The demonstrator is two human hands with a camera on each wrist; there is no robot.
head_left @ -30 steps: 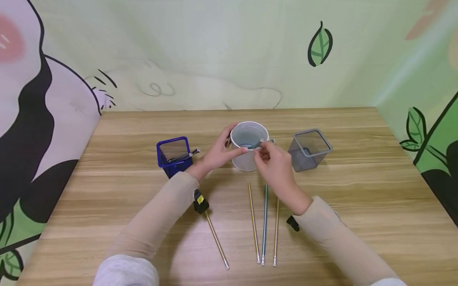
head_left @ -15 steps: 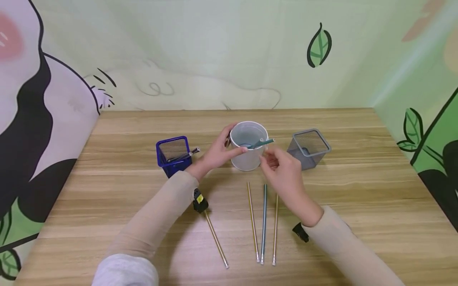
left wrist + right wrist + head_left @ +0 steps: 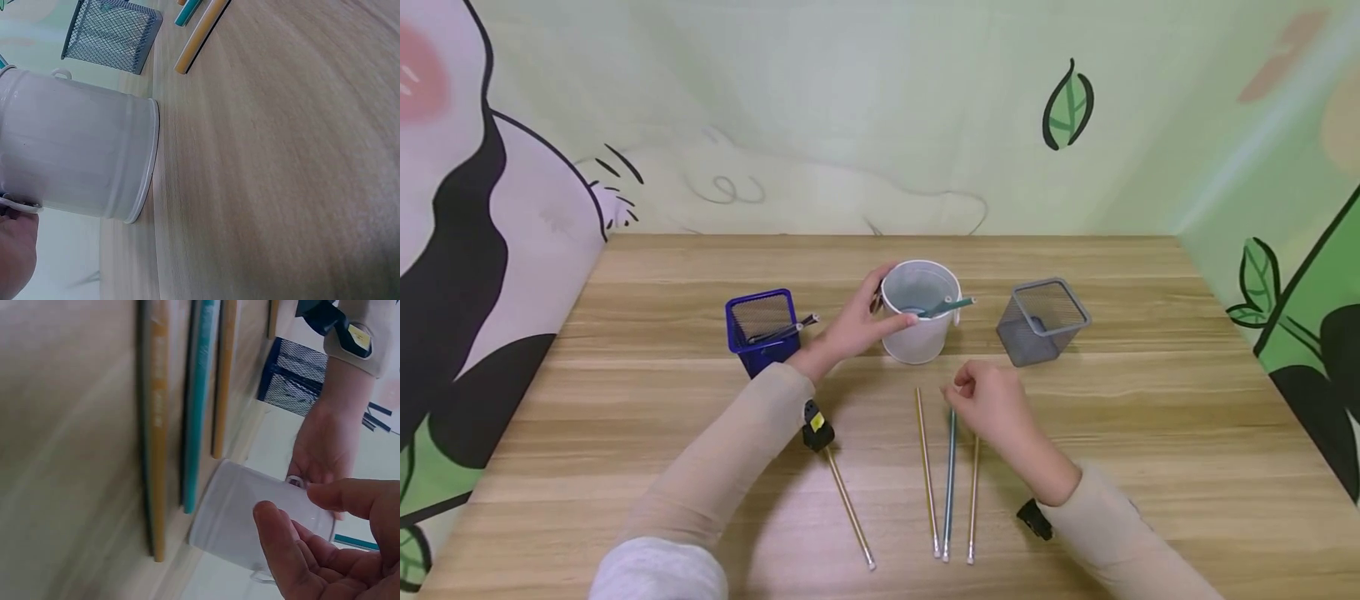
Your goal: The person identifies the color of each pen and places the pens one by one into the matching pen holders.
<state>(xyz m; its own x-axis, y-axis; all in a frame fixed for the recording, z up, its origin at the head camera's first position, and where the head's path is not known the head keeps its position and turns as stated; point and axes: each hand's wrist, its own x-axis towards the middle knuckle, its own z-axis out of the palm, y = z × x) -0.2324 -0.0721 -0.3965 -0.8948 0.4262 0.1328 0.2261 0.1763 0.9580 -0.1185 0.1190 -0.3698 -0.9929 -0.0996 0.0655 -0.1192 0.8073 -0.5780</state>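
In the head view my left hand (image 3: 857, 323) holds a small white bucket (image 3: 916, 343) by its left side, fingers behind it and thumb over the front rim. Two teal pencils (image 3: 958, 306) lean in the bucket, their ends sticking out at the right. My right hand (image 3: 994, 404) hovers just above a teal pencil (image 3: 949, 492) on the table; its thumb and index finger are apart in the right wrist view, with nothing between them. A gold pencil (image 3: 927, 479) lies left of the teal one, and another gold pencil (image 3: 973, 508) lies to its right.
A blue mesh pen holder (image 3: 760, 312) with dark pencils stands left of the bucket, partly behind my left arm. To the right stands a grey mesh pen holder (image 3: 1037, 337). One more gold pencil (image 3: 850, 508) lies beside my left forearm. A patterned backdrop rises behind the table.
My right hand has let go of the teal pencil at the bucket's rim and come down toward the pencils on the table. The left hand keeps its hold on the bucket.
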